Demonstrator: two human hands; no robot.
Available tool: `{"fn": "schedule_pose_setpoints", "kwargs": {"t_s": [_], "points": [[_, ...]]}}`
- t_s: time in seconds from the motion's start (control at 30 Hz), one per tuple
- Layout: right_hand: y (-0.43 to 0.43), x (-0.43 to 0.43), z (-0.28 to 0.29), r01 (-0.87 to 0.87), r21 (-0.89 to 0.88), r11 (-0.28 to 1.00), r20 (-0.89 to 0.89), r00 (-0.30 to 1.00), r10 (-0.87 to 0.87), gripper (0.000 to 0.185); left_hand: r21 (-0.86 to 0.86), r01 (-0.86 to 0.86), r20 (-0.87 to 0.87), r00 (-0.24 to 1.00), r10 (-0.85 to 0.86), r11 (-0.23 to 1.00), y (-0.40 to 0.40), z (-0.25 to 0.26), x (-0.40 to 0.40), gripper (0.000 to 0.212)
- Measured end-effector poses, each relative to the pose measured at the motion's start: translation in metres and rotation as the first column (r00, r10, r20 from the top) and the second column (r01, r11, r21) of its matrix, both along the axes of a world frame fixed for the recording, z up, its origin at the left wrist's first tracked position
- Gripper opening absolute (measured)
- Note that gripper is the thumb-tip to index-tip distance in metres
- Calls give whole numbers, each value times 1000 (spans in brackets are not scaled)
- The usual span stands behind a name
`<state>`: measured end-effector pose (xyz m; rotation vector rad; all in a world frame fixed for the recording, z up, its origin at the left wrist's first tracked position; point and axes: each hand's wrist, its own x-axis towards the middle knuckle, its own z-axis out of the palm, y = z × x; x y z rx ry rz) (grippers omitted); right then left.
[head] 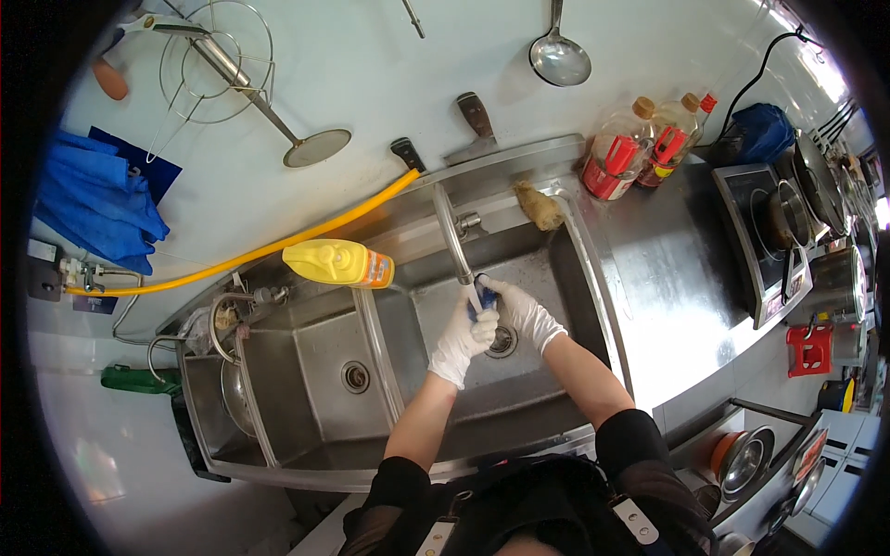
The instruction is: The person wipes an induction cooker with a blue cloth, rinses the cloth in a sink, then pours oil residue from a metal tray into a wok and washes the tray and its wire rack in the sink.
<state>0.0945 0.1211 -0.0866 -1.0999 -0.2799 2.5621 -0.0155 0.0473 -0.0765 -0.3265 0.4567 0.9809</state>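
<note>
Both my hands wear white gloves and meet under the faucet (450, 236), over the right basin of a stainless steel sink (431, 313). A small dark blue object (488, 297), partly hidden by fingers, is between them; I cannot tell its kind. My left hand (464, 340) is curled around its lower end. The fingers of my right hand (523, 313) press against its upper right side. A pale streak, perhaps running water, shows below the spout. Beneath the hands lies the basin's drain strainer (502, 342).
A yellow jug (337, 264) stands on the divider's back end. A tan scrubber (539, 206) lies on the back rim. A yellow hose (257, 260) runs along the wall. Plastic bottles (619, 149) and an induction cooker (765, 236) occupy the right counter. A ladle (560, 59) hangs above.
</note>
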Motion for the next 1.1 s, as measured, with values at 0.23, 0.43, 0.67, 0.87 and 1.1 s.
{"fn": "schedule_pose_setpoints", "kwargs": {"t_s": [0.23, 0.43, 0.67, 0.87, 1.1], "points": [[-4, -3, 9, -31, 93, 995, -194, 980, 49, 27, 64, 84, -49, 996, -81, 994, -12, -3, 6, 47], [-1, -3, 32, -68, 480, 875, -120, 983, 142, 16, -68, 501, -632, 648, -425, 863, -11, 38, 3, 33], [-16, -20, 32, -163, 640, 751, 202, 979, 40, 15, 46, 324, -956, -262, 136, 945, -36, -11, 23, 34], [-30, -27, 7, -268, 592, 760, 570, 806, -160, 32, -242, 444, -884, -468, -8, 863, -31, 22, 35, 30], [24, 2, -37, -312, 701, 642, 570, 786, -240, 39, -33, 108, -251, 961, -113, 994, -31, -20, 13, 46]]}}
